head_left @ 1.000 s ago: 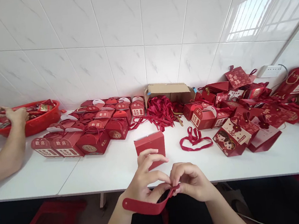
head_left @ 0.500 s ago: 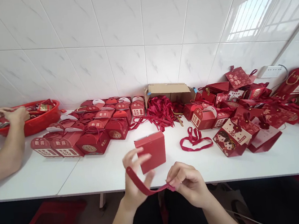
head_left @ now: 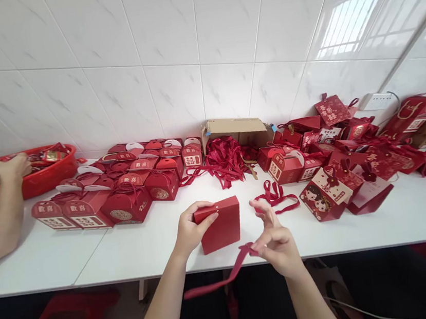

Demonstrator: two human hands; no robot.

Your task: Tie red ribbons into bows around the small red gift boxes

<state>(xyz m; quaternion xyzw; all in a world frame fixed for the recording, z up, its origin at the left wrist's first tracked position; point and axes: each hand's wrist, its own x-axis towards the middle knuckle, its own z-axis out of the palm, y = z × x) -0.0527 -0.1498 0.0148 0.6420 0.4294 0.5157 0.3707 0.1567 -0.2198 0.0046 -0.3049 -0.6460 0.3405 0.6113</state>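
Note:
A plain red box stands near the table's front edge. My left hand grips its top left part, thumb on the near face and fingers over the top. To the right of the box, my right hand pinches one end of a dark red ribbon between thumb and index finger, its other fingers raised. The ribbon's free end hangs out to the left, past the table edge and below the box. Behind my right hand, another looped ribbon lies on the table.
Rows of red boxes stand at left, and a cardboard box spills ribbons at the wall. More boxes and bags crowd the right. At far left, another person's hands reach into a red basin.
My left hand has let go of the ribbon's side and taken hold of the red box. The ribbon now hangs from my right hand, which has moved slightly right. The whole view has shifted slightly.

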